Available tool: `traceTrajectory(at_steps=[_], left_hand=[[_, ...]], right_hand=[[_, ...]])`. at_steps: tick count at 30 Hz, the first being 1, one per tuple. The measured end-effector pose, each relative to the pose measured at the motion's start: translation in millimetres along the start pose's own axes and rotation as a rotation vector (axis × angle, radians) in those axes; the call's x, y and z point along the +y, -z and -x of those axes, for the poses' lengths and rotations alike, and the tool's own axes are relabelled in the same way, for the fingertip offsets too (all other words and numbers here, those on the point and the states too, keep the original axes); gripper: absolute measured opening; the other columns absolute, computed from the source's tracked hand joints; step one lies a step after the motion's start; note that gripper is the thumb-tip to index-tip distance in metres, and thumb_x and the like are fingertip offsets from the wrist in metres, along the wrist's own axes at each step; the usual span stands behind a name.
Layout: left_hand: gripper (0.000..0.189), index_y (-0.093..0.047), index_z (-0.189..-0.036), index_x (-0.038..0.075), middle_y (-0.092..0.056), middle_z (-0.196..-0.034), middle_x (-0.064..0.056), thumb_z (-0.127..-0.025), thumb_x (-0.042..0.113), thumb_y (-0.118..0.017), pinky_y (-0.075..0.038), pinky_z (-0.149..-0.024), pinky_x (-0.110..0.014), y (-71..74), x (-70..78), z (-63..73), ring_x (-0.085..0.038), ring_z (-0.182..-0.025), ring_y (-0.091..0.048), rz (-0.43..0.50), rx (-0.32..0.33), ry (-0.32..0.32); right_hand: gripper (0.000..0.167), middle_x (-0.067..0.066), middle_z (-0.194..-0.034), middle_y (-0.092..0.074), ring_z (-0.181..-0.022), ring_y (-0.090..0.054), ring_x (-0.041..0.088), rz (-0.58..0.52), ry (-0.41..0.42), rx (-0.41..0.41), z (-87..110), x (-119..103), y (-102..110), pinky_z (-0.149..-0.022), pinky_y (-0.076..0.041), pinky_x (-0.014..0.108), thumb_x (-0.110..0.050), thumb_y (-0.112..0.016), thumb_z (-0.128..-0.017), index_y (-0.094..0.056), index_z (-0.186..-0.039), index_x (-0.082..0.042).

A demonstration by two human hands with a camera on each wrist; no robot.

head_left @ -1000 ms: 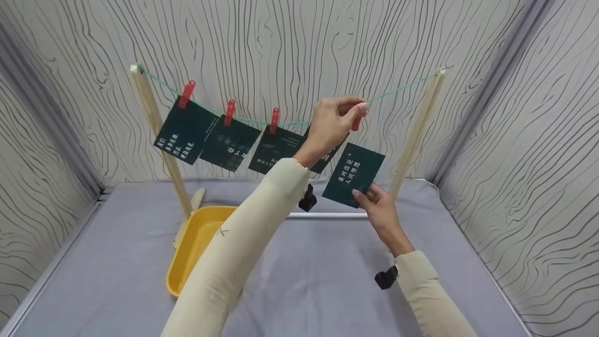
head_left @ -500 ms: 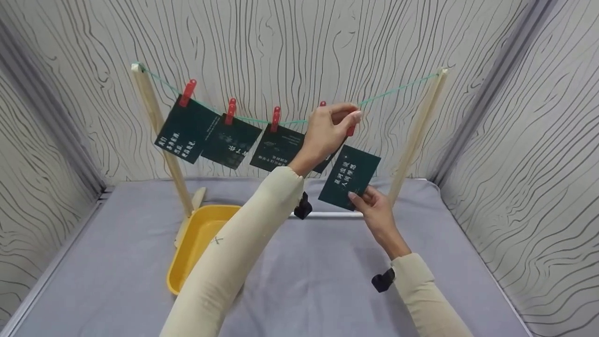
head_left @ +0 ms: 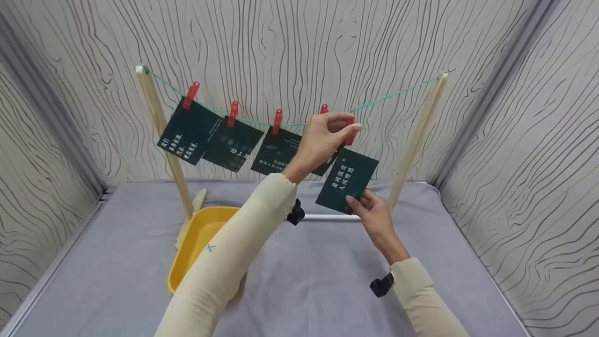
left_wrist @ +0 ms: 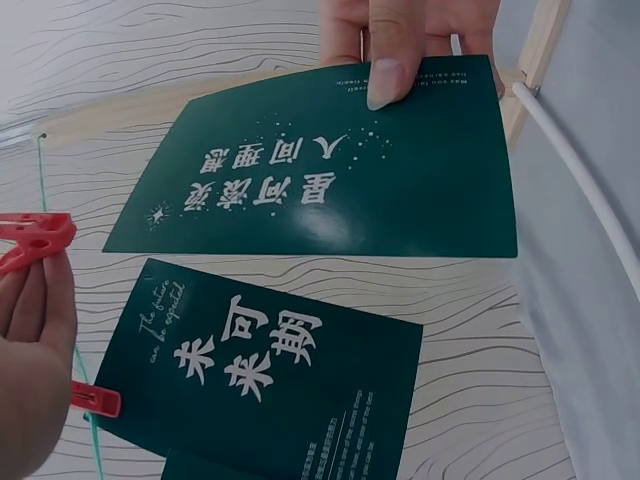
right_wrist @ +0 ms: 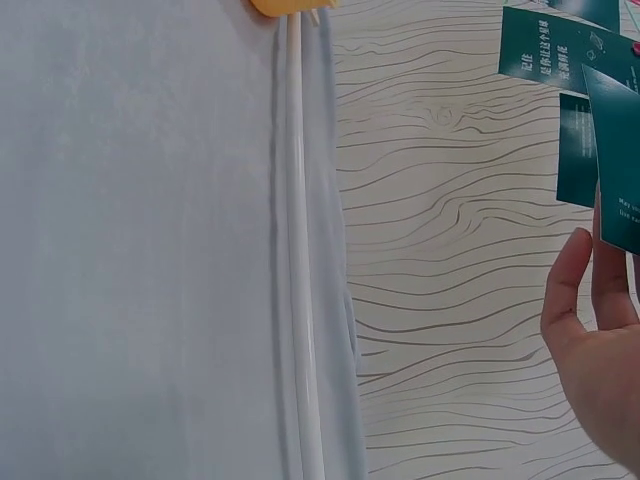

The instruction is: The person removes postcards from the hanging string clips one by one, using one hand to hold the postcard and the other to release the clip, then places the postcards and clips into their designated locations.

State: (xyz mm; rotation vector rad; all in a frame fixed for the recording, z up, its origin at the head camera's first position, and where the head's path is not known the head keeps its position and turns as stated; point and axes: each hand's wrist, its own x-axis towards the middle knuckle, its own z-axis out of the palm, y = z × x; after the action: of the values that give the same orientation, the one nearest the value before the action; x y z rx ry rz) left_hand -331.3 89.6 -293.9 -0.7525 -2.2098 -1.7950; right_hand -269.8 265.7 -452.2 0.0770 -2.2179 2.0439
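Note:
My left hand (head_left: 320, 138) pinches a red clothespin (head_left: 350, 133) close to the green string (head_left: 393, 95). In the left wrist view that clothespin (left_wrist: 38, 238) shows side-on between the fingertips. My right hand (head_left: 376, 222) holds a dark green card (head_left: 348, 178) by its lower corner, thumb on the printed face, its upper edge just below the clothespin. Left of it, more green cards hang from the string by red clothespins, among them one card (head_left: 189, 128) at the far left. The left hand partly covers the hanging card (left_wrist: 270, 370) nearest to it.
Two wooden posts (head_left: 157, 112) carry the string, and a white rod (head_left: 327, 217) runs low between them. A yellow tray (head_left: 175, 271) stands on the grey cloth (head_left: 318, 281) at left, partly behind the left sleeve. A wood-patterned wall (head_left: 281, 47) rises behind.
My left hand has moved down and a little left with the clothespin, baring the top of another clothespin behind it. My right hand and its card have shifted slightly down and left.

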Motion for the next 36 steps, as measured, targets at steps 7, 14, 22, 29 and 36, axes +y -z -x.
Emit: traceTrajectory(at_steps=[7,14,22,29,36], left_hand=[[0.036,-0.077,-0.123,0.015,-0.081,-0.117,-0.002,-0.094,0.035,-0.081,-0.061,-0.096,-0.026,7.1,-2.4,6.7,-0.010,-0.105,-0.076,-0.011,-0.036,-0.004],[0.037,-0.077,-0.123,0.011,-0.080,-0.117,-0.003,-0.095,0.036,-0.079,-0.061,-0.094,-0.026,15.2,-8.2,12.6,-0.012,-0.103,-0.074,-0.019,-0.057,-0.021],[0.035,-0.078,-0.121,0.011,-0.080,-0.111,-0.003,-0.095,0.035,-0.080,-0.062,-0.089,-0.026,22.6,-14.8,20.6,-0.012,-0.096,-0.072,-0.047,-0.079,-0.017],[0.039,-0.075,-0.126,0.008,-0.078,-0.113,-0.006,-0.097,0.034,-0.077,-0.062,-0.088,-0.026,32.1,-18.8,23.6,-0.015,-0.097,-0.071,-0.102,-0.114,-0.014],[0.040,-0.074,-0.129,0.009,-0.079,-0.115,-0.006,-0.097,0.033,-0.076,-0.063,-0.090,-0.028,42.1,-27.7,30.9,-0.015,-0.098,-0.074,-0.122,-0.153,0.003]], right_hand=[[0.041,0.014,-0.139,-0.071,-0.116,-0.075,0.014,0.022,-0.009,-0.018,2.2,3,-3,-0.097,-0.060,0.026,-0.011,-0.067,-0.103,-0.061,-0.143,-0.005],[0.041,0.014,-0.140,-0.070,-0.118,-0.075,0.017,0.019,-0.032,-0.015,3.0,6,-6,-0.097,-0.061,0.026,-0.009,-0.066,-0.103,-0.060,-0.144,-0.007],[0.040,0.016,-0.137,-0.072,-0.113,-0.076,0.014,0.002,-0.051,-0.012,4.8,9,-12,-0.093,-0.062,0.025,-0.007,-0.066,-0.103,-0.061,-0.142,-0.002],[0.039,0.016,-0.136,-0.072,-0.114,-0.076,0.017,0.012,-0.099,-0.008,9.0,11,-18,-0.093,-0.062,0.027,-0.008,-0.066,-0.103,-0.062,-0.142,-0.005],[0.036,0.015,-0.131,-0.075,-0.109,-0.077,0.021,0.052,-0.130,-0.004,13.8,17,-25,-0.087,-0.064,0.029,-0.011,-0.068,-0.102,-0.065,-0.138,-0.007]])
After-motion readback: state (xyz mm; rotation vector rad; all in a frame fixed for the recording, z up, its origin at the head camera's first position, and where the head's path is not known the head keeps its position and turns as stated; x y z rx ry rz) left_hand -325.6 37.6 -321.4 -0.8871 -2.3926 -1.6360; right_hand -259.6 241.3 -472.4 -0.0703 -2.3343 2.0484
